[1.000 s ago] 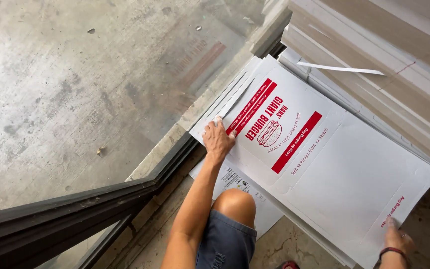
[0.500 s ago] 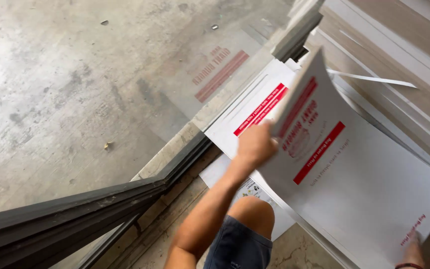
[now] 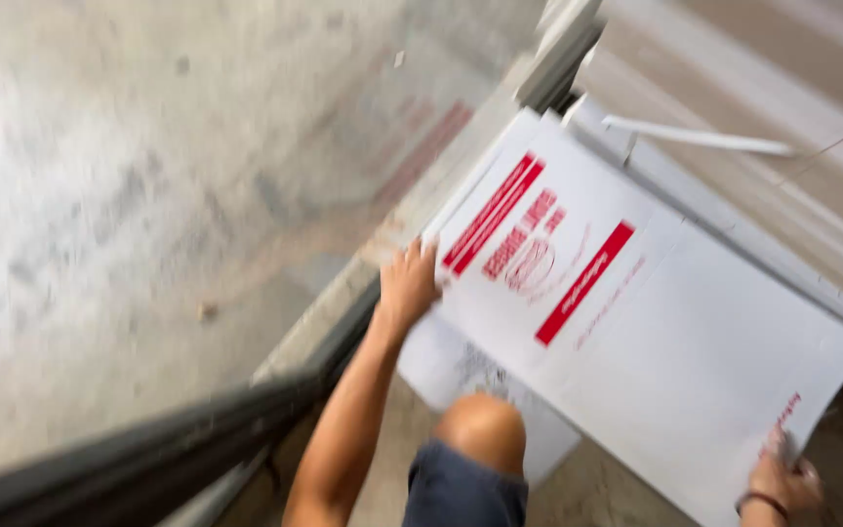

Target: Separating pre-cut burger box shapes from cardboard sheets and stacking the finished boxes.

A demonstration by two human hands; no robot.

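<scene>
The left hand (image 3: 407,283) grips the top corner of a large flat white cardboard sheet with red print (image 3: 636,332); the right hand (image 3: 781,483) pinches its lower corner. The sheet is lifted, tilted against stacked sheets (image 3: 734,195), not yet set down.

L arm stretched fwd, elbow nearly straight, left hand (image 3: 408,285) up front w/ fingers curled in a grip, knuckles to camera. Right hand (image 3: 781,480) low at bottom-right, wrist bent, dark band on wrist, fingers pinched shut. Bare knee raised btwn both arms.
</scene>
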